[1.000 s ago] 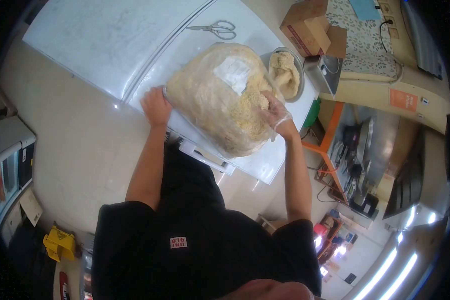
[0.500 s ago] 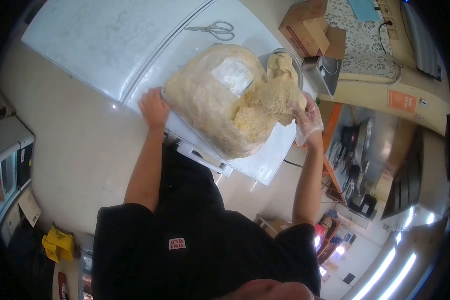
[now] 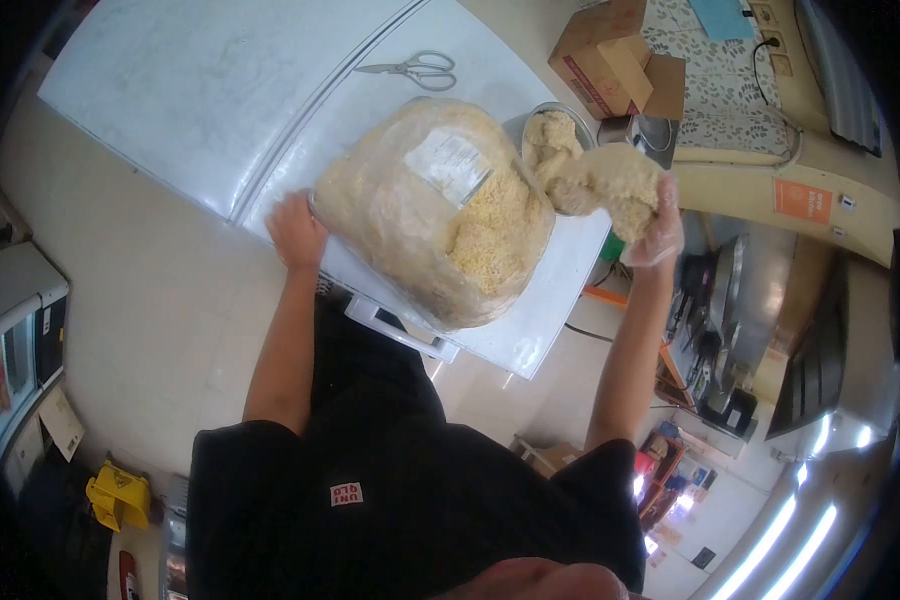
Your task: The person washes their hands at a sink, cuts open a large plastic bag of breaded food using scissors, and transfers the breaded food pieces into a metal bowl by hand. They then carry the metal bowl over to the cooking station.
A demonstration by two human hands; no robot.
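Note:
A large clear plastic bag full of pale yellow, crumbly food lies on the white freezer lid, its mouth open on the right side. Bare, my left hand rests on the lid at the bag's left corner, fingers laid out; whether it touches the bag is unclear. In a clear thin glove, my right hand is closed around a big clump of the crumbly food. That clump hangs at the right side of a round metal bowl, which holds more of the food.
Scissors lie on the lid beyond the bag. An open cardboard box and a metal container stand past the bowl. The freezer handle juts out near my body. A yellow bucket-like object is on the floor at left.
My right hand has carried the clump right and slightly up, away from the bag's mouth and past the bowl. The left hand stays by the bag's corner; the whole view has shifted slightly.

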